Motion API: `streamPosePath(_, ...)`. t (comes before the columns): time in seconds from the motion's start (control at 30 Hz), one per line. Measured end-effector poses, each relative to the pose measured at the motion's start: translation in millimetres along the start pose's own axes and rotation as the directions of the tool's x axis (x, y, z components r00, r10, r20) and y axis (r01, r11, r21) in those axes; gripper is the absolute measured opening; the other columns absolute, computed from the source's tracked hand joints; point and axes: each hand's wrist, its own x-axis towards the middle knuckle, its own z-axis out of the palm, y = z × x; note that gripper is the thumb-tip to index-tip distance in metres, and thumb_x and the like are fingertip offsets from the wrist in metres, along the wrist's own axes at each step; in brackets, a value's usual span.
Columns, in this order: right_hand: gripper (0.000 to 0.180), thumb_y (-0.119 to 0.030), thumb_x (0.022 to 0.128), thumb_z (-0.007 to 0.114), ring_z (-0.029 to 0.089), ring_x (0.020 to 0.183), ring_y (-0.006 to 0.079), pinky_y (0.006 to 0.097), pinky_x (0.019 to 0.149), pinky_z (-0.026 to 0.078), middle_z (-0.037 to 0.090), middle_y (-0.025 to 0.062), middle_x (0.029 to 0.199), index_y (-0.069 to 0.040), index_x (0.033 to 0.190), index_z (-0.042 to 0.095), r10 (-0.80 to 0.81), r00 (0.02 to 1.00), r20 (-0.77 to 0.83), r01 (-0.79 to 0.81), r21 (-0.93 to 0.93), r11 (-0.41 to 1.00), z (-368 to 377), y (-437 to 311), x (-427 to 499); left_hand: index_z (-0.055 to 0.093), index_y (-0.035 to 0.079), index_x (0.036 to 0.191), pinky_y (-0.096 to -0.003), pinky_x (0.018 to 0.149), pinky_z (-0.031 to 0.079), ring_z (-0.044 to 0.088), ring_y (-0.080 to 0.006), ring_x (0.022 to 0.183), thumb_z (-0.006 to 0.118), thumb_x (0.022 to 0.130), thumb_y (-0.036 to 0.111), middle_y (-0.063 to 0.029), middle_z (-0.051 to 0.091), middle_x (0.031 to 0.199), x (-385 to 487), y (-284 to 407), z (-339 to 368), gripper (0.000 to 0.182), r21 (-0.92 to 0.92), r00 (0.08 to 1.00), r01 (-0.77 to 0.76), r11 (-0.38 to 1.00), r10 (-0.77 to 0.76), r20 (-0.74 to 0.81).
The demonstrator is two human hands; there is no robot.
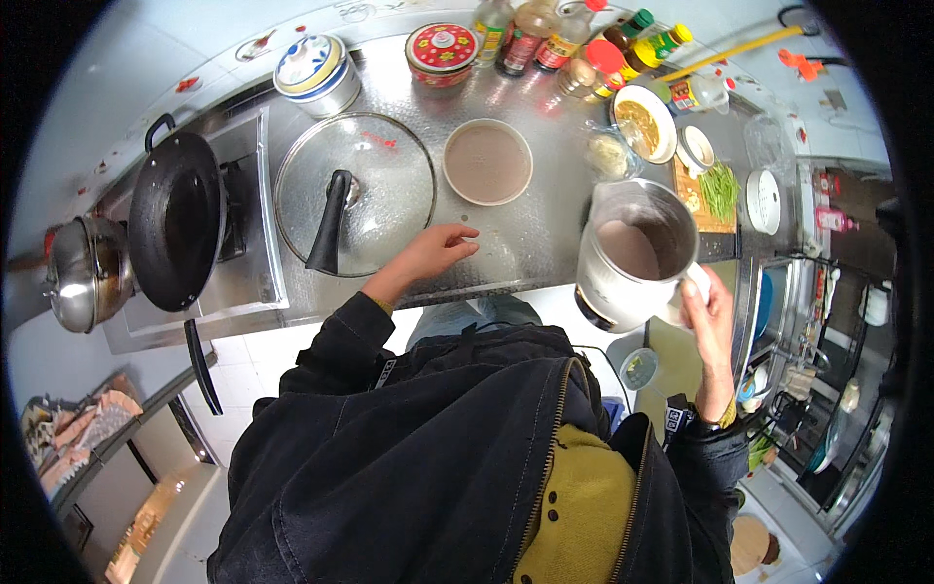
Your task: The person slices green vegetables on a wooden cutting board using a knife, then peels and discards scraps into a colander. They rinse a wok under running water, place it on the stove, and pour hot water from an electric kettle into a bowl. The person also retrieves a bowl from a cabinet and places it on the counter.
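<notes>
My right hand [706, 310] grips the handle of a white jug with a steel inside [620, 292], raised at the counter's front edge. Brownish liquid [631, 248] lies in the jug. My left hand [438, 252] is over the steel counter near its front edge, fingers apart and holding nothing. Beyond it stands a white bowl [487, 162] filled nearly to the rim with similar brownish liquid. A glass pan lid with a black handle [379, 190] lies to the left of the bowl, close to my left forearm.
At the left, a black wok [177, 219] sits on the stove beside a steel pot [87, 274]. Along the back are a lidded jar [317, 77], a red enamel pot [441, 55] and several sauce bottles [525, 36]. To the right, a food bowl [643, 124] stands near a cutting board with chopped greens [719, 191].
</notes>
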Motion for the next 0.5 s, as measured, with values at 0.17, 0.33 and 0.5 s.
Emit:
streamPosePath(0.17, 0.032, -0.033, 0.09, 0.064, 0.044, 0.056, 0.0032, 0.0216, 0.049, 0.036, 0.051, -0.0037, 0.065, -0.001, 0.091, 0.059, 0.012, 0.995, 0.102, 0.005, -0.166, 0.986, 53, -40, 40, 0.056, 0.001, 0.125, -0.0285, 0.087, 0.047, 0.06, -0.0141, 0.098, 0.06, 0.093, 0.021, -0.0077, 0.065, 0.108, -31, -4, -14, 0.038, -0.069, 0.995, -0.024, 0.997, 0.018, -0.095)
streamPosePath(0.33, 0.044, -0.042, 0.09, 0.062, 0.046, 0.054, 0.0067, 0.0247, 0.05, 0.039, 0.05, -0.0005, 0.062, 0.001, 0.092, 0.058, 0.064, 0.979, 0.191, 0.009, -0.36, 0.933, 83, -67, 72, 0.056, 0.001, 0.124, -0.0287, 0.085, 0.047, 0.06, -0.0145, 0.096, 0.061, 0.092, 0.022, -0.0084, 0.065, 0.106, -55, -12, -29, 0.039, -0.141, 0.986, -0.062, 0.988, 0.038, -0.162)
streamPosePath(0.5, 0.049, -0.046, 0.091, 0.059, 0.046, 0.047, 0.0094, 0.0263, 0.046, 0.039, 0.05, 0.0022, 0.059, 0.004, 0.09, 0.056, 0.046, 0.965, 0.259, 0.07, -0.425, 0.902, 102, -84, 96, 0.057, 0.001, 0.124, -0.0287, 0.085, 0.047, 0.06, -0.0143, 0.095, 0.061, 0.091, 0.022, -0.0081, 0.065, 0.105, -65, -20, -36, 0.038, -0.191, 0.978, -0.084, 0.978, 0.044, -0.203)
